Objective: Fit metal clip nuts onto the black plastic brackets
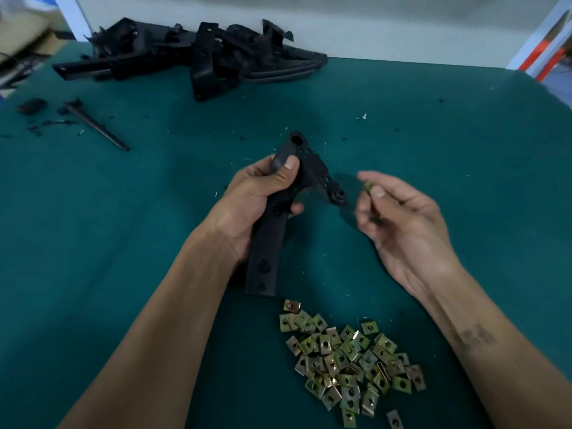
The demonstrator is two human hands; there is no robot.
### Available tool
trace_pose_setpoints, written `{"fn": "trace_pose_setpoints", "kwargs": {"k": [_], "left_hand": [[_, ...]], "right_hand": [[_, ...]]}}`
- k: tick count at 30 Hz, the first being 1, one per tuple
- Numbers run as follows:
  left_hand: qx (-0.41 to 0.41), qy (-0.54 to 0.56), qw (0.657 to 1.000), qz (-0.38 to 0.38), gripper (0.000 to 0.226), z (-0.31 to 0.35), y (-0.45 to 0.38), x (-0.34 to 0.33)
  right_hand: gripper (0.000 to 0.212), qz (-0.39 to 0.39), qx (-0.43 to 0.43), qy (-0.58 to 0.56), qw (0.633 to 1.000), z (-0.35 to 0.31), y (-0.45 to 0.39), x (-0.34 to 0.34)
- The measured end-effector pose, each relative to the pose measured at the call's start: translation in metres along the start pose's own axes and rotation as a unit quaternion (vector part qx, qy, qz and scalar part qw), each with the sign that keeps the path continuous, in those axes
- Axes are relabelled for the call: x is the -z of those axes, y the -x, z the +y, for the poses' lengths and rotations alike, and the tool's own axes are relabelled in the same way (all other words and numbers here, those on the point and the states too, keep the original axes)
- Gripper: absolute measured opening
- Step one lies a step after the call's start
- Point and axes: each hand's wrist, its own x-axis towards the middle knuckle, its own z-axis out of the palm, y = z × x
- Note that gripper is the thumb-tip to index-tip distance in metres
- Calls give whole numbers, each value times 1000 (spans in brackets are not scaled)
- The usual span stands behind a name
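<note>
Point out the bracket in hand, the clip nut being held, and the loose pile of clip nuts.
bracket (266, 243), head view, on its long flat arm.
clip nut (368, 186), head view, on its visible edge.
pile of clip nuts (349, 360), head view, middle of the heap.

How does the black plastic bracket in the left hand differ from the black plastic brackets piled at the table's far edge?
The held black plastic bracket is single, gripped off the green table by the left hand; the piled black plastic brackets lie heaped and untouched. The held one is near; the pile is far. Both are black plastic.
</note>
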Motion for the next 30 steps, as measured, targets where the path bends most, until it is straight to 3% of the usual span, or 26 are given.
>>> {"fn": "trace_pose_setpoints", "kwargs": {"k": [5,11,15,19,27,30], "left_hand": [[-33,-19,999,12,6,1,2,-2],[-57,-78,995,26,11,4,4,-3],[-87,-111,990,12,3,0,4,-3],[-106,-117,987,8,20,-1,4,-4],[-104,-105,989,20,22,-1,4,-8],[-100,-104,989,20,24,-1,3,-9]], "right_hand": [[17,36,-14,-19,999,5,-28,-35],[20,-12,-29,7,999,4,-28,-33],[8,-44,-50,-5,998,3,-31,-28],[9,-70,-46,-56,995,6,-31,-25],[17,2,-52,-102,993,9,-26,-32],[5,43,-40,-107,992,13,-22,-40]]}}
